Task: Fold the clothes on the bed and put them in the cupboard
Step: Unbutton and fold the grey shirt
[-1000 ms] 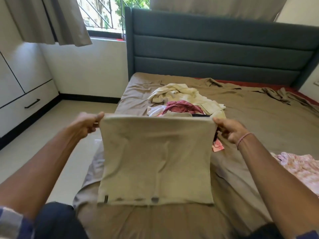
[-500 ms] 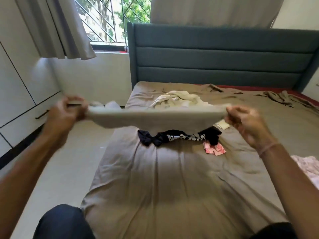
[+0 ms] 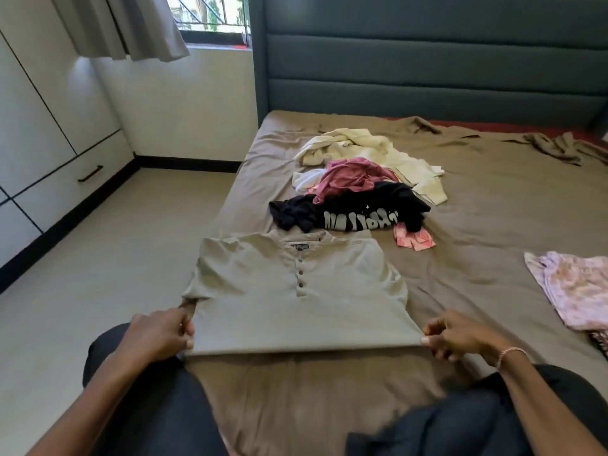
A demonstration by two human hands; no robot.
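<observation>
A beige button-neck shirt [image 3: 296, 291] lies flat on the brown bed sheet [image 3: 477, 225], collar away from me and buttons up. My left hand [image 3: 161, 334] pinches its near left corner. My right hand [image 3: 457, 334] pinches its near right corner. Beyond the shirt sits a pile of unfolded clothes: a black printed tee [image 3: 355, 209], a maroon garment [image 3: 348, 176], a cream garment [image 3: 371, 149] and a small pink patterned piece [image 3: 414, 240]. The cupboard [image 3: 42, 126] with white doors and a drawer stands along the left wall.
A pink floral garment [image 3: 575, 287] lies at the bed's right side. The grey padded headboard [image 3: 427, 54] closes the far end. Bare floor [image 3: 115, 241] runs between bed and cupboard. A curtain [image 3: 131, 31] hangs by the window. My dark-trousered knees rest on the bed's near edge.
The shirt hung upright from both hands, was swung up level, and now lies spread flat on the bed. Both hands came down to its near corners.
</observation>
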